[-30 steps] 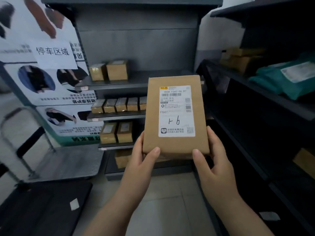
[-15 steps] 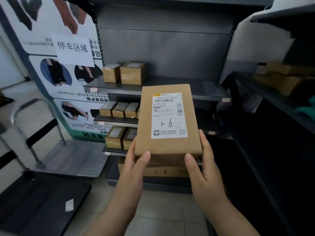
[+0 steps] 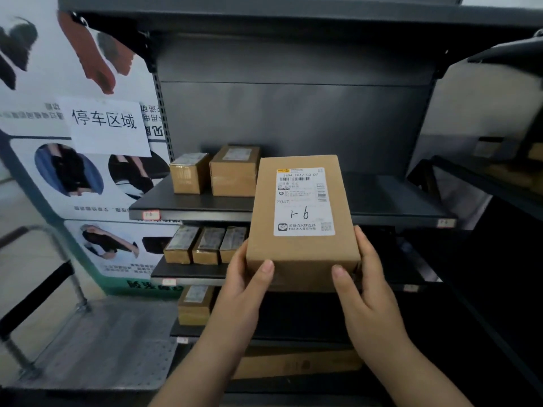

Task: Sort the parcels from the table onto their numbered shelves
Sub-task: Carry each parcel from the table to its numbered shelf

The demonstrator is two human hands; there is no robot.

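I hold a flat brown cardboard parcel (image 3: 302, 248) in front of the dark metal shelf unit. Its white label carries the handwritten mark "1-6". My left hand (image 3: 245, 286) grips its lower left corner, thumb on the front face. My right hand (image 3: 364, 286) grips the lower right corner the same way. The parcel's far end overlaps the front edge of the upper shelf (image 3: 199, 214), which has small tags at both ends. Two brown boxes (image 3: 217, 173) stand at the left of that shelf.
A row of small parcels (image 3: 205, 245) fills the shelf below, and another box (image 3: 195, 305) sits lower down. A long flat box (image 3: 296, 364) lies near the bottom. A metal platform cart (image 3: 97, 348) stands at the left. A second dark rack (image 3: 499, 183) is at the right.
The shelf unit has come much closer and now fills the view. The parcel has risen with both hands to the level of the upper shelf's front edge.
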